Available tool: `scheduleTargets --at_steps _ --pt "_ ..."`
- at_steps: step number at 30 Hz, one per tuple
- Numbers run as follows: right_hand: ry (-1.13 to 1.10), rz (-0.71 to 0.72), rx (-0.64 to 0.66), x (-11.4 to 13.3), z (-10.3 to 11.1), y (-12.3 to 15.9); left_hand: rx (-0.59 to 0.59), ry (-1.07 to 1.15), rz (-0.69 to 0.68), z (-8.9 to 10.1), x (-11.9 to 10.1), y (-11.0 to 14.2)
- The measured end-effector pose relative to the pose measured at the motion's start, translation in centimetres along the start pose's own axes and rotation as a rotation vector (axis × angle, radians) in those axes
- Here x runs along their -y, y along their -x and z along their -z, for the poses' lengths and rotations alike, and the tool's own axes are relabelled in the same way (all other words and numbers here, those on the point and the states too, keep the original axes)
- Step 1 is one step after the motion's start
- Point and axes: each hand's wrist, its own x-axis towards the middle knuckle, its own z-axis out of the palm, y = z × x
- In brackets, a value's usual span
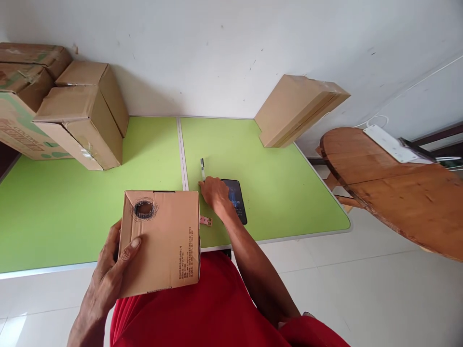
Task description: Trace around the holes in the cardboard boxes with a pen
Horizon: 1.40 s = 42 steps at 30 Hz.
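Note:
My left hand (114, 267) grips a small cardboard box (162, 250) by its left side, thumb on the face and fingers behind. Through that face, near its upper left corner, is a round hole (145, 208) with dark scribbled lines around it; printed text runs along the right side. My right hand (217, 193) reaches onto the green table, its fingers closed at the near end of a slim pale pen (202, 168) with a black end pointing away. Just right of that hand lies a phone (238, 202) with its screen lit, partly covered by the hand.
A small pinkish piece (206, 220) lies beside the held box. Several cardboard boxes (83, 115) stand at the left of the green table (152, 149). Another box (296, 111) leans against the wall at the back right. A wooden table (390, 178) with a white power strip (388, 143) stands farther right.

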Motion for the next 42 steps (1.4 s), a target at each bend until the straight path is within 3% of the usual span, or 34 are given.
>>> scheduleTargets --at_steps 6,10,14,22,26,30,33,37,42 --pt "0.020 -0.012 -0.063 -1.1 1.1 1.9 0.056 0.010 0.001 -0.1 0.0 -0.6" --pt "0.030 -0.100 -0.201 -4.0 1.1 5.1 0.048 0.026 -0.015 0.0 0.0 -0.7" --pt "-0.020 -0.245 -0.191 -7.1 0.0 6.7 0.064 0.025 -0.036 -0.2 0.2 -0.7" --pt "-0.479 -0.192 -0.149 -10.0 -0.7 4.7 0.083 0.128 -0.054 -1.2 -0.2 0.2" --pt "-0.826 -0.081 -0.079 -11.0 -0.8 6.2 0.023 0.098 -0.028 -0.5 0.5 0.3" --pt "-1.340 0.011 0.049 -11.2 0.3 10.4 -0.007 0.054 -0.019 0.1 1.1 0.0" --pt "-1.705 0.148 0.212 -9.9 1.5 13.6 -0.006 0.039 -0.051 -0.2 0.9 -0.4" --pt "-1.752 0.365 0.470 -6.0 2.1 16.6 0.030 0.027 -0.092 -1.2 0.3 -0.8" --pt "-1.658 0.419 0.756 -1.8 0.5 18.4 0.076 0.014 -0.176 -1.8 1.2 -0.9"
